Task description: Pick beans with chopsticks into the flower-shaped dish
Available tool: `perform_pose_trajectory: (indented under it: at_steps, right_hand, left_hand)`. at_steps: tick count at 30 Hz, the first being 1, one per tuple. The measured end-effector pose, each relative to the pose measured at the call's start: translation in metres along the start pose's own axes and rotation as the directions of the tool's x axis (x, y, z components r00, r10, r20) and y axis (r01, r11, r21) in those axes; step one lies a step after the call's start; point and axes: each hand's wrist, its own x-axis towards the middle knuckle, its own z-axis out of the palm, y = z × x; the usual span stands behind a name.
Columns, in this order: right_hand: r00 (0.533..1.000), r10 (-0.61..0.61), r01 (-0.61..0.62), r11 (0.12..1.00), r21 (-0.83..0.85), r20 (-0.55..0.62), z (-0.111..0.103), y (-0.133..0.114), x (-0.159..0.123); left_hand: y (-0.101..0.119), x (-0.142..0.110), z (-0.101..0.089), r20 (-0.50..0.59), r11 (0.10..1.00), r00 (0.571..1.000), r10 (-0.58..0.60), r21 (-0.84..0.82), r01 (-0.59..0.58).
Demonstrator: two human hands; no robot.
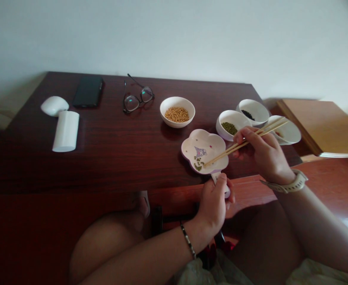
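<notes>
My left hand (217, 202) is closed around the handle of a flower-shaped dish (211, 136), white inside with a purple rim and a cartoon print. Several green beans (198, 164) lie in its lower left part. A pair of chopsticks (230, 149) is gripped in my right hand (264, 154), with the tips down inside the dish close to those beans. Whether a bean is between the tips I cannot tell. Just behind my right fingers stands a white bowl of green beans (229, 128), partly hidden by the hand.
A bowl of yellow soybeans (177, 114) sits behind the dish. A bowl with dark beans (248, 114) and a third white bowl (292, 132) stand at the right. Glasses (138, 101), a black box-like object (88, 92) and a white device (66, 130) lie leftward. A wooden stool (325, 122) adjoins the table.
</notes>
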Motion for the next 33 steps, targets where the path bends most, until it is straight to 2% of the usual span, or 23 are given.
perform_pose_trajectory:
  at_steps: [10, 18, 33]
  right_hand:
    - [0.992, -0.03, 0.034, 0.999, 0.031, -0.122, -0.01, 0.005, 0.0073]
    - [0.997, 0.009, -0.006, 0.999, 0.032, -0.071, -0.0078, 0.0059, 0.0055]
    - [0.998, -0.025, 0.026, 1.0, 0.007, -0.056, -0.0074, 0.0085, 0.0028]
  left_hand:
    - [-0.0021, 0.0022, -0.0019, -0.002, 1.0, 1.0, 0.008, 0.013, -0.008]
    - [0.0007, 0.001, -0.0001, -0.002, 1.0, 1.0, 0.013, 0.019, -0.013]
    - [0.0014, 0.0003, 0.0, -0.003, 1.0, 1.0, 0.019, 0.019, -0.019]
